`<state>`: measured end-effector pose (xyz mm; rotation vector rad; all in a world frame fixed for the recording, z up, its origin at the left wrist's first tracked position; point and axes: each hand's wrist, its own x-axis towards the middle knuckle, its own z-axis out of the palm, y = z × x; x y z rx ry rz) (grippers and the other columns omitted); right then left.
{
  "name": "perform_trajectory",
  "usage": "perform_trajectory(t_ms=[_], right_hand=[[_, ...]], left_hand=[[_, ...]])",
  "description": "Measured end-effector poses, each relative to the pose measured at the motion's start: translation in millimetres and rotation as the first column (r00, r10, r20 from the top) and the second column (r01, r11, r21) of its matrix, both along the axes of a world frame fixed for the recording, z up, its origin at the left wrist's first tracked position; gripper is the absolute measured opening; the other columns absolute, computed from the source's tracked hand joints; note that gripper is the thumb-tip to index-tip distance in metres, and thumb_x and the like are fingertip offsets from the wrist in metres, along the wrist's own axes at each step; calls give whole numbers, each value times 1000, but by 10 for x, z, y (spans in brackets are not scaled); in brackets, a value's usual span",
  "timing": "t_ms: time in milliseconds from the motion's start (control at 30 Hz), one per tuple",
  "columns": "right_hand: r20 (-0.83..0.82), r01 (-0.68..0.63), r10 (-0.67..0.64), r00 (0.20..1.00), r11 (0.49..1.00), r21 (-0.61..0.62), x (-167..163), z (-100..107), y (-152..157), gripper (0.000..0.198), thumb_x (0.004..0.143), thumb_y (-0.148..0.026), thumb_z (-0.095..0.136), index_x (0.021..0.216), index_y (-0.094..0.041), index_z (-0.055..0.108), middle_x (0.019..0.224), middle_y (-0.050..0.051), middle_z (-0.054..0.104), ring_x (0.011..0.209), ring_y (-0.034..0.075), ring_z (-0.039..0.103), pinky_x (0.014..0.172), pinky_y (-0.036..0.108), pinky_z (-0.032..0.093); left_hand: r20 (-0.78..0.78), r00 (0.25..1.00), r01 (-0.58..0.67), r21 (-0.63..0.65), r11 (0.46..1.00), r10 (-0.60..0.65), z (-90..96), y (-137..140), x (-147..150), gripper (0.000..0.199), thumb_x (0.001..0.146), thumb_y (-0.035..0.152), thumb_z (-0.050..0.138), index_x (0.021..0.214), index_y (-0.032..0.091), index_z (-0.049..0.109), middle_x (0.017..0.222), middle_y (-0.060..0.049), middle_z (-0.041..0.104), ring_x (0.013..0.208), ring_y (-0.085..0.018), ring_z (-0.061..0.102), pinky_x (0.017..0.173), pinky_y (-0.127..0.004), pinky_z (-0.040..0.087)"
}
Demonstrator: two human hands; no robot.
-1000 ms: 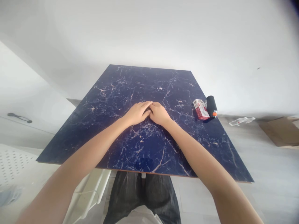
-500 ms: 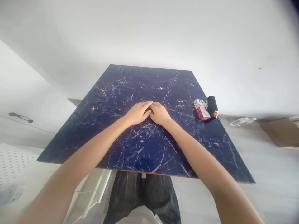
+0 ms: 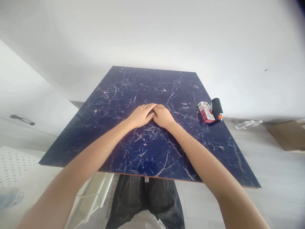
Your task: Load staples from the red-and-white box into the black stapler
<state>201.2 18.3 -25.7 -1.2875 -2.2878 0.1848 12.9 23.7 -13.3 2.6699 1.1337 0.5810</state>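
Observation:
My left hand (image 3: 141, 115) and my right hand (image 3: 164, 117) rest together on a dark blue marble-patterned tabletop (image 3: 147, 86). The left fingers are stretched out flat, their tips touching the right hand near its knuckles. A small gap shows between the left thumb and forefinger, and the thumb tip meets the right hand. Most of the right fingers are hidden beneath the left hand, so their pose does not show. I see no object in either hand.
Toward the right edge of the table stand a red and white box (image 3: 206, 113) and a black cylinder (image 3: 216, 108) with an orange mark. Beyond lie a clear plastic bottle (image 3: 247, 124) and a cardboard box (image 3: 287, 135). A perforated white chair (image 3: 16, 165) is at left.

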Motion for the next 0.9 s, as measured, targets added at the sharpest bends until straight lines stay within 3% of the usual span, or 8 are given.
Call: perform_trajectory(t_ms=[267,400,500,600,633,733,833,900], right_hand=[[-82,-1,5,997,999,47,37,32,11,35,90,-9,51,116,-17,73,121,15,75,117,31,63,107,48,50],[-159,235,-209,965,958,166,412,218,62,31,96,-18,51,119,-18,72,124,15,74,123,35,59,111,58,44],[-113,516,-503,857,832,205,919,444,42,40,96,-26,52,132,-14,66,135,21,67,132,39,53,114,62,37],[-21,800,-802,597,594,81,1472,616,-35,65,92,-42,60,146,-7,54,148,35,52,136,48,49,104,64,42],[37,851,-850,526,526,-4,1641,644,-63,68,91,-45,60,146,-4,54,143,39,54,133,49,52,101,63,44],[177,884,-868,464,442,-149,2051,652,-126,63,91,-50,60,140,-10,62,122,36,66,120,47,64,95,61,48],[225,873,-845,485,455,-177,2282,612,-135,40,88,-39,66,120,-16,72,98,29,72,100,44,71,79,55,52],[223,827,-797,562,544,-143,2318,589,-105,22,85,-31,68,100,-17,76,82,25,71,85,40,72,69,51,51]], left_hand=[[41,998,-52,45,998,51,23,-2,-29,55,107,36,49,159,19,43,160,-14,52,148,-32,49,123,-53,37],[106,982,-164,94,982,154,26,38,-93,50,106,35,50,153,19,49,156,-14,56,145,-33,51,122,-54,38],[110,978,-189,102,977,178,2,66,-119,45,106,32,51,149,19,54,151,-13,60,140,-32,55,121,-54,39],[104,979,-186,114,976,174,-13,68,-112,43,104,29,53,145,18,57,147,-12,63,137,-32,57,119,-53,40],[105,979,-184,119,976,172,-13,63,-106,42,103,28,54,144,19,58,146,-12,64,136,-32,57,119,-53,40],[128,971,-216,130,968,200,9,33,-87,39,102,26,55,140,21,61,143,-10,66,132,-31,60,121,-55,38],[161,959,-258,143,956,235,58,-9,-74,36,102,25,54,137,24,63,141,-8,68,131,-29,61,125,-57,33],[178,957,-255,151,955,228,102,-32,-77,34,103,26,53,135,24,63,142,-8,68,132,-28,61,126,-57,30]])
